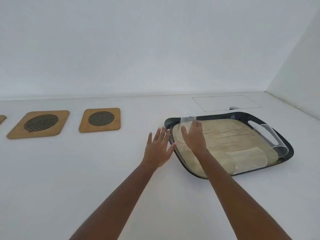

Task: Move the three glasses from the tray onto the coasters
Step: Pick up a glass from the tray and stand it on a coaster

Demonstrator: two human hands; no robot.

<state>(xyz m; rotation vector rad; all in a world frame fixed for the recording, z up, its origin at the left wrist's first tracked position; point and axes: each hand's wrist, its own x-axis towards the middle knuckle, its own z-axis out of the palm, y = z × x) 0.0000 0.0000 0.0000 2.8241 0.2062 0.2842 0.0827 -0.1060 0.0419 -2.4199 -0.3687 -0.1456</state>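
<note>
A dark-rimmed tray (287, 149) with a pale wood-look floor lies on the white counter at the right. My right hand (194, 135) is shut on a clear glass (186, 122) at the tray's left end. A second clear glass (249, 159) lies near the tray's front edge. The third clear glass (270, 139) leans at the right end by the handle slot. My left hand (158, 148) hovers open, fingers spread, just left of the tray. Two wooden coasters with mesh centres, one (100, 120) and another (39, 124), sit to the left. The corner of a third coaster (2, 118) shows at the frame's left edge.
White walls rise behind the counter and at the right corner. A flush rectangular panel (226, 103) is set into the counter behind the tray.
</note>
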